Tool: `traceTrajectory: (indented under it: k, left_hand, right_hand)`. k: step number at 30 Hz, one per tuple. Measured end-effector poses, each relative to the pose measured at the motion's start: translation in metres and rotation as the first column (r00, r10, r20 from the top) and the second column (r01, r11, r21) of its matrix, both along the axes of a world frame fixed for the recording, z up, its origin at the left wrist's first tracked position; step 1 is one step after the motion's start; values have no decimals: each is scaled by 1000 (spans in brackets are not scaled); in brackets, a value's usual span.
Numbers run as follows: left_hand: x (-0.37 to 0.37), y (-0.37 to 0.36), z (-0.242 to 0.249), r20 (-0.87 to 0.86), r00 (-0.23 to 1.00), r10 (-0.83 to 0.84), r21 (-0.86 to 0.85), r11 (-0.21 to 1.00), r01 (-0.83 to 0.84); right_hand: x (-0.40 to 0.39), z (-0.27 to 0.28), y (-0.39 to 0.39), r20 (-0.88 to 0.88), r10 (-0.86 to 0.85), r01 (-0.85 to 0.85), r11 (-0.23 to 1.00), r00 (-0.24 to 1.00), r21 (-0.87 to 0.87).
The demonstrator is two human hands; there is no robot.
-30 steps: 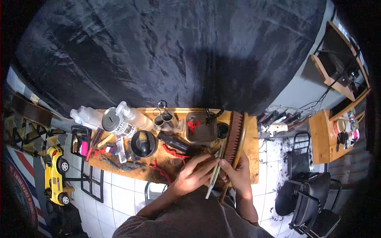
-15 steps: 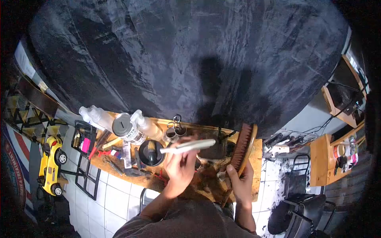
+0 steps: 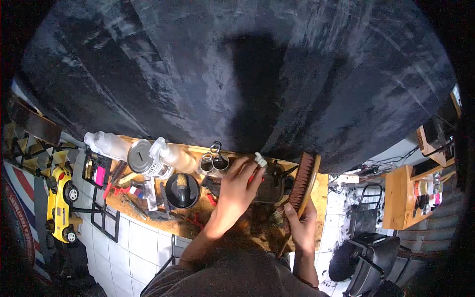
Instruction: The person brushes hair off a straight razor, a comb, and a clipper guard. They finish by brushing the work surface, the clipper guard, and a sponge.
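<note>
My right hand [image 3: 302, 225] is closed round the lower end of a long brush with brown bristles [image 3: 302, 182] and a curved wooden back, held upright over the right part of the table. My left hand [image 3: 238, 190] is over the middle of the table, fingers curled downward. At its fingertips shows a small white piece [image 3: 260, 159] with a bit of red below; most of whatever it belongs to is hidden by the fingers. Left of that hand lie a black bowl [image 3: 170, 198] holding a shaving brush [image 3: 183, 185], and scissors [image 3: 216, 147] standing in metal cups [image 3: 220, 164].
On the wooden table [image 3: 173, 226] stand spray bottles [image 3: 175, 157], a lidded can [image 3: 141, 156] and a white comb [image 3: 150, 193]. Dark cloth [image 3: 173, 74] rises behind. A yellow toy car [image 3: 60, 208] is at left, a black chair [image 3: 373, 262] at right.
The long white tool held across my left hand is no longer seen lengthwise. That hand has moved right and turned its fingers downward. My right hand keeps the brush almost still.
</note>
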State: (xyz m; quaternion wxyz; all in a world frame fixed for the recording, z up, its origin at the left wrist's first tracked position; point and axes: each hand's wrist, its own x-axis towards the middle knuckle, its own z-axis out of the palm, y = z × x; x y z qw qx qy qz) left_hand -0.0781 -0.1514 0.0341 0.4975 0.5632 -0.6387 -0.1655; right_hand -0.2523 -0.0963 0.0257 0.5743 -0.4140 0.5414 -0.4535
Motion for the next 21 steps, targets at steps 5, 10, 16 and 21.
traceTrajectory:
  k: [5,10,16,21]
  left_hand:
    - [2,-4,-6,90,993,-73,49,996,69]
    - [0,-3,-8,120,990,-73,32,997,70]
    - [1,-3,-2,192,977,-89,54,995,80]
    - [-1,0,4,127,988,-84,38,996,80]
  right_hand:
    - [-1,-10,-4,-62,25,-28,999,998,-41]
    - [-5,-10,-7,-79,45,-44,999,996,17]
    - [-8,-10,-6,-79,40,-42,999,996,-25]
    - [-10,-2,-5,-55,6,-7,1000,998,-5]
